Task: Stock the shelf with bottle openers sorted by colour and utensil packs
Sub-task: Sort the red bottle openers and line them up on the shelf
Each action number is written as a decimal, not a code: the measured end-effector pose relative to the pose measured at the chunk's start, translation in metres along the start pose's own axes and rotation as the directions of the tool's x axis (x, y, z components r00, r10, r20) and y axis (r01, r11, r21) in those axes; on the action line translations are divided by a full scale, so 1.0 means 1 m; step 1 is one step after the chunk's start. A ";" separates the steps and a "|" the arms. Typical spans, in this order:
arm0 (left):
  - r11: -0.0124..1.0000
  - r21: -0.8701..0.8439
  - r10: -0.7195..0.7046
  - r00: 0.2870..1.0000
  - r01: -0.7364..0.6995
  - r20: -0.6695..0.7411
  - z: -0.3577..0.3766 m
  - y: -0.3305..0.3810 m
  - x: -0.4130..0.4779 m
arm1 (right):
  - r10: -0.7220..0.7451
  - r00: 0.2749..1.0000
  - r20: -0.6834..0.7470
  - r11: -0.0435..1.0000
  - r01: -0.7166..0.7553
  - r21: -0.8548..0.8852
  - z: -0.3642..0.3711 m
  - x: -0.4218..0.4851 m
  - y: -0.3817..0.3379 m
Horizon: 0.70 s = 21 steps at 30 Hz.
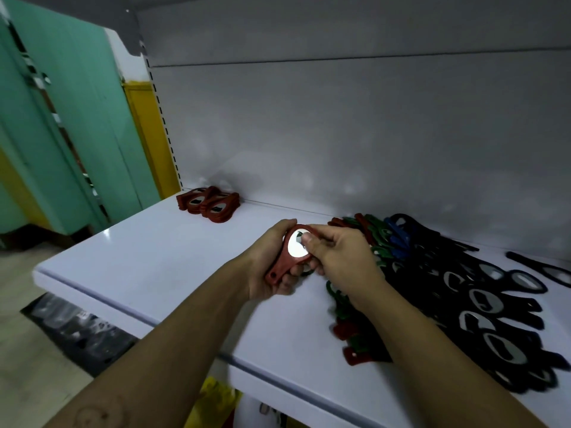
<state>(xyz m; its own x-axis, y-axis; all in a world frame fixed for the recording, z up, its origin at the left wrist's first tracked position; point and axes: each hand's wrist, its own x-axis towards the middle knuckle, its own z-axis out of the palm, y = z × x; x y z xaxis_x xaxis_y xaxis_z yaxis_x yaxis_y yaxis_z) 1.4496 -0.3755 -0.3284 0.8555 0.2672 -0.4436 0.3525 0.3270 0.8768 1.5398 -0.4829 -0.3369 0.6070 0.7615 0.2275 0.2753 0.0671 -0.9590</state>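
- The left hand (268,261) grips a red bottle opener (282,264) from its left side. Its fingers (295,270) are curled under the handle, and its thumb lies along the opener's top edge.
- The right hand (343,257) pinches the same opener. Its thumb (309,240) presses on the shiny metal disc, and its other fingers are curled underneath.
- The opener sits between the two sets of fingers, just above the white shelf (154,257). Its round head points away from the person and its handle end towards the left wrist.
- Beyond the left fingers, well apart at the shelf's back left corner, lies a stack of red bottle openers (210,203) against the grey back panel (340,134).
- To the right of the right fingers, partly under the forearm, spreads a mixed pile of bottle openers (463,288). Most are black, with green, blue and red ones nearest the hand.
- Below the shelf edge, under the left forearm, something yellow (216,403) shows; it is too blurred to tell what it is.
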 end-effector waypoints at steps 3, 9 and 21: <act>0.999 0.017 -0.034 0.999 0.035 -0.041 0.001 0.004 -0.005 | -0.083 0.997 -0.002 0.988 0.082 -0.132 -0.001 0.000 -0.002; 0.991 0.107 -0.071 0.994 0.079 -0.077 0.006 0.009 -0.006 | -0.051 0.998 -0.034 0.994 0.048 -0.102 0.001 0.000 -0.004; 0.752 0.645 0.374 0.893 -0.134 -0.250 0.011 -0.004 -0.027 | 0.214 0.971 -0.112 0.955 -0.183 0.233 -0.002 0.003 -0.006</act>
<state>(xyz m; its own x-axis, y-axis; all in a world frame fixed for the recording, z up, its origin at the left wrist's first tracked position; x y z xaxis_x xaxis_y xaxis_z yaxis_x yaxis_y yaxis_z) 1.4296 -0.3941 -0.3174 0.8008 0.5879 -0.1146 0.3949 -0.3745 0.8389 1.5419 -0.4821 -0.3302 0.7313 0.6811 0.0349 -0.0223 0.0750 -0.9969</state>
